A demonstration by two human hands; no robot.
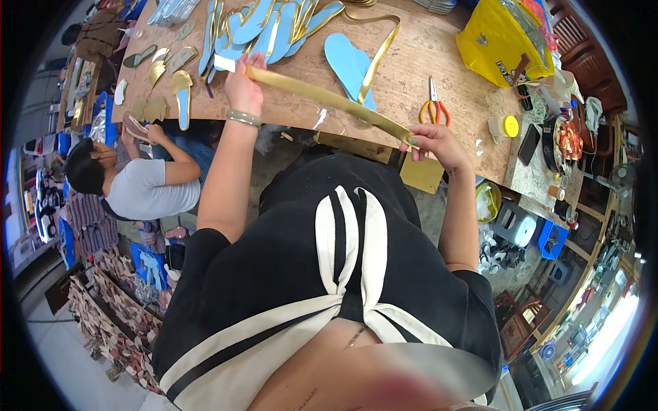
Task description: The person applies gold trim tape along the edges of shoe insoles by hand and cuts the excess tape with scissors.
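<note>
A long gold strip (327,101) is stretched between my two hands above the table's near edge, sloping down to the right. My left hand (244,88) is closed around its left end, where a short white piece (224,64) sticks out past the fingers. My right hand (439,145) pinches the other end between thumb and fingers. Beyond the strip lie light-blue insoles (345,60), with another gold band (384,51) curling beside them. Farther left is a pile of blue insoles with gold edging (271,31). Orange-handled scissors (433,109) rest just past my right hand.
The wooden table (473,109) spans the far side. A yellow bag (506,41), a yellow-lidded jar (508,126) and a black phone (528,144) are at the right. Gold and blue shoe parts (181,89) lie at the left, near a seated co-worker (147,178) in grey.
</note>
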